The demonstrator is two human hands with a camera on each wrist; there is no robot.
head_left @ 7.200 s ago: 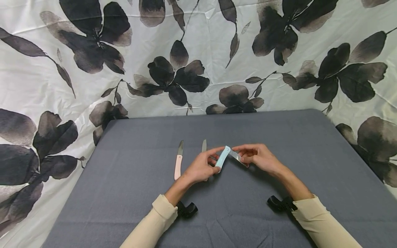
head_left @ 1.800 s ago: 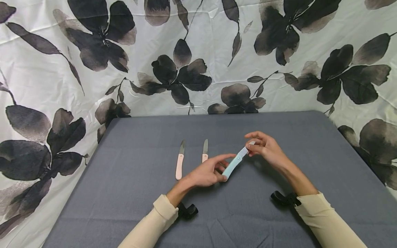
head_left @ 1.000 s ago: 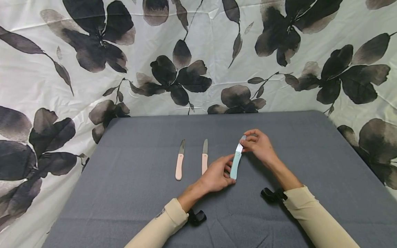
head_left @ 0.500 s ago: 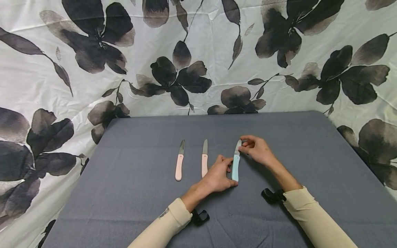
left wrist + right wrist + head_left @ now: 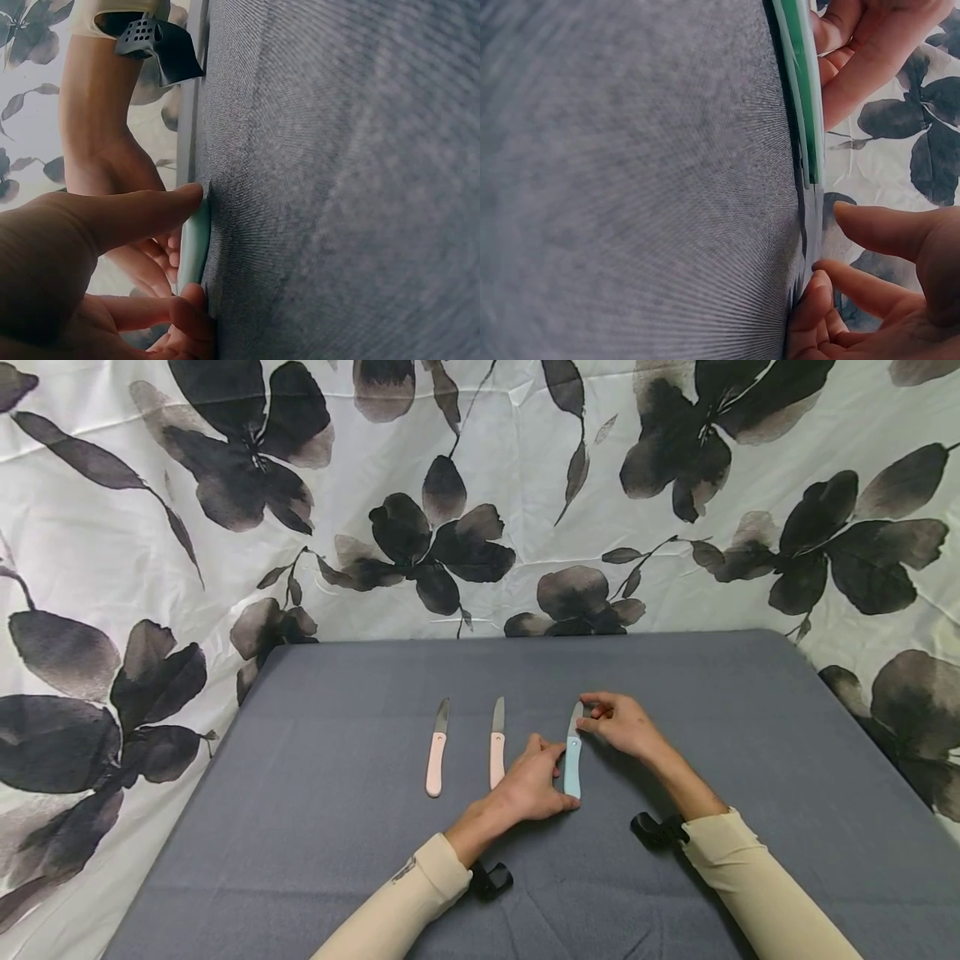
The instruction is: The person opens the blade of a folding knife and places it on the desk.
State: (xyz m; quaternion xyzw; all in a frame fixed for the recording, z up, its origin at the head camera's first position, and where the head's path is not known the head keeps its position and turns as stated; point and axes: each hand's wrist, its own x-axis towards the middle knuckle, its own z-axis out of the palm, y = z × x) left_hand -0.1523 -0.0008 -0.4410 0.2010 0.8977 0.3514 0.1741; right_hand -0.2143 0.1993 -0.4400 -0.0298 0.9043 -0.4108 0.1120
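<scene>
A light-blue folding knife [image 5: 572, 767], its blade unfolded, lies on the grey cloth with the tip pointing away. My left hand [image 5: 528, 781] spans its handle, thumb at the butt and a finger farther up toward the blade. At the blade, my right hand [image 5: 618, 722] has a fingertip touching near the tip, while the right wrist view shows its thumb [image 5: 877, 229] raised a little off the metal. To the left, a pink-handled knife [image 5: 497, 752] is partly covered at its lower end by my left hand. Another pink-handled knife [image 5: 435, 764] lies farther left, fully visible.
The grey cloth-covered table [image 5: 337, 852] stretches out under both arms. Behind it hangs a white curtain [image 5: 525, 510] with dark flowers. Black wrist cameras [image 5: 491, 881] sit at both cuffs, low over the cloth.
The light-blue knife was half folded, then straightened out. Both hands have brought it down onto the cloth, right of the pink knives and roughly parallel; the right thumb now sits off the blade.
</scene>
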